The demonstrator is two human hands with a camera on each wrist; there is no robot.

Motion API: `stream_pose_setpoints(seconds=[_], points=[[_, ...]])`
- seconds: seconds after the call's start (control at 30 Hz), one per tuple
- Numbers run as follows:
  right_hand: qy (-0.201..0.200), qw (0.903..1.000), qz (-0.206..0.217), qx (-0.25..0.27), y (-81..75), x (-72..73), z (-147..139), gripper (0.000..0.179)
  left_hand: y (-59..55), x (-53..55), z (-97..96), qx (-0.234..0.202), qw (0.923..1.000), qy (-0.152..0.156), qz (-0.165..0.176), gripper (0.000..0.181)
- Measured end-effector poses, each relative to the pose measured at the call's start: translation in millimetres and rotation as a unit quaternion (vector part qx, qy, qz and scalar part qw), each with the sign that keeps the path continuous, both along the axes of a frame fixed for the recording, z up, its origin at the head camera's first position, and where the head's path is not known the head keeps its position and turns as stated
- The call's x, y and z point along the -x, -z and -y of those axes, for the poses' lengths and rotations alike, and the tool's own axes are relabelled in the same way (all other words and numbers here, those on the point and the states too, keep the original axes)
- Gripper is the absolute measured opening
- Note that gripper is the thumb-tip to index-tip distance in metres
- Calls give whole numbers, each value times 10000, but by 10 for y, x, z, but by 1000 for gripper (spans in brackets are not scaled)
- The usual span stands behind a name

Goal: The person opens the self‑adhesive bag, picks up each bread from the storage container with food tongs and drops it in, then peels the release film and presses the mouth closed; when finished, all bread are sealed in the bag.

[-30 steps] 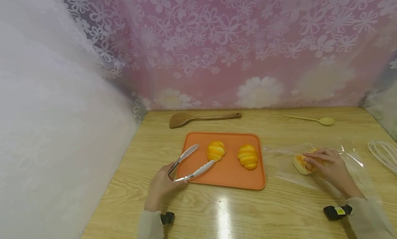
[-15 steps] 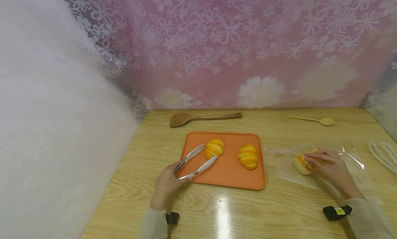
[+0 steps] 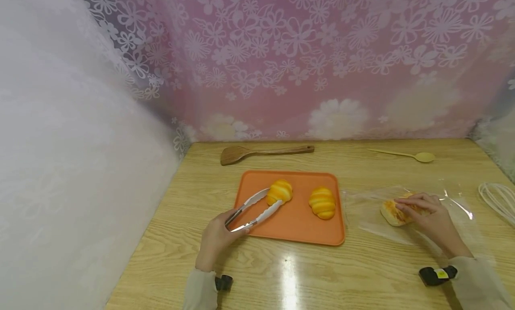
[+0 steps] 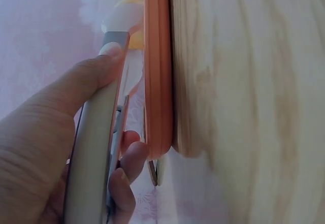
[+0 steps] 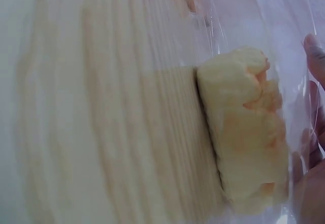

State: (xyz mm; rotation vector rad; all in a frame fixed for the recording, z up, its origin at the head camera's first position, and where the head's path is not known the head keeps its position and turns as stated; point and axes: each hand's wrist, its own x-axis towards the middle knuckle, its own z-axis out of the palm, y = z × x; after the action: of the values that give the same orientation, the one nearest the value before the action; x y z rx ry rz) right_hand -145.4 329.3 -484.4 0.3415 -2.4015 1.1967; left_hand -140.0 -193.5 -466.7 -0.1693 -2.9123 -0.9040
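My left hand [image 3: 217, 239] grips silver tongs with pale scalloped tips [image 3: 268, 212], thumb along one arm in the left wrist view. Their tips stand either side of a yellow striped croissant [image 3: 280, 190], right at its surface. It lies on the left half of an orange tray [image 3: 301, 233]; a second croissant [image 3: 322, 203] lies on the right half. My right hand [image 3: 433, 217] pinches the film of a clear plastic bag [image 3: 362, 214], thumb and forefinger together. Beneath that film is a browned, blocky bread roll [image 5: 244, 127], partly hidden by the hand in the head view.
A wooden spatula [image 3: 237, 155] lies behind the tray, and a pale yellow spoon [image 3: 424, 157] lies at the back right. A white whisk [image 3: 499, 198] sits at the right edge. A floral curtain [image 3: 281, 77] rises behind the wooden table [image 3: 257, 278].
The left hand has carried the tongs rightward, so both tips now flank the left croissant. That croissant shifted slightly left, then back right. My right hand and the bagged roll stay put.
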Motion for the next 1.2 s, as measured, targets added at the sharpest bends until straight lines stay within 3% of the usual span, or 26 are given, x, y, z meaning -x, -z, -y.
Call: stream_pose_setpoints(seconds=[0.17,0.4,0.53,0.67,1.03,1.2], points=[[44,10000,37,27,2,-1,-5,23,-35,-11,-18,-206,9997,86,-28,69],[67,9997,209,-50,-18,-19,-5,18,-118,22,-177,-524,9950,810,-252,63],[63,9996,271,-55,-7,-16,-16,19,-178,97,-351,-386,9899,1321,-326,63],[45,9994,335,-56,-11,-19,-12,20,-215,208,-540,-199,9803,1859,-635,63],[-39,9994,238,246,-27,-26,-15,22,-353,491,-948,442,9647,2585,-244,64],[-78,9993,205,286,-37,-40,-33,21,-377,610,-1059,779,9583,2746,-162,66]])
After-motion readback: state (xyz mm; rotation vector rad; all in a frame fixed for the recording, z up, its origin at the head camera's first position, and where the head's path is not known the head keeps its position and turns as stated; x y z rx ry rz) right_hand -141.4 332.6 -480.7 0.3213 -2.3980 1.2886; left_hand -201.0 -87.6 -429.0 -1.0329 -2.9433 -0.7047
